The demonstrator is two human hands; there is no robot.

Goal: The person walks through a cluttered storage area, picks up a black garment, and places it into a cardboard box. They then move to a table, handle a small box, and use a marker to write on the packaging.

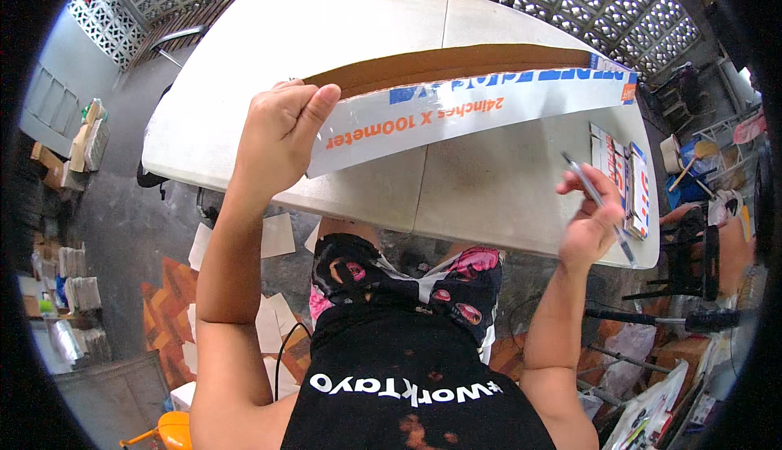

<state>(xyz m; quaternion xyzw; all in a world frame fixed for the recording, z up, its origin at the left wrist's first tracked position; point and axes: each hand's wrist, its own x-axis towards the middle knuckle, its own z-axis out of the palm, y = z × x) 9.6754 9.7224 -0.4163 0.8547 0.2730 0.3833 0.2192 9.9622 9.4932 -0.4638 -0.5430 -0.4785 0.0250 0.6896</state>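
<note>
A long, narrow cardboard box (423,120) lies across the upper table, white outside with orange and blue print that reads upside down. Along its far side the brown inside face shows. My left hand (281,132) is closed around the box's left end, thumb on top. Between the fingers of my right hand (590,214) is a slim pen (592,183), slanted, with its upper tip pointing up and left. That hand is above the right part of the table, apart from the box.
The white folding table (342,22) has a seam across its middle. At its right edge sit printed cardboard pieces (635,185). Paper sheets (273,320) litter the floor at left. An orange rounded object (173,431) is at lower left, and a black chair (684,246) stands at right.
</note>
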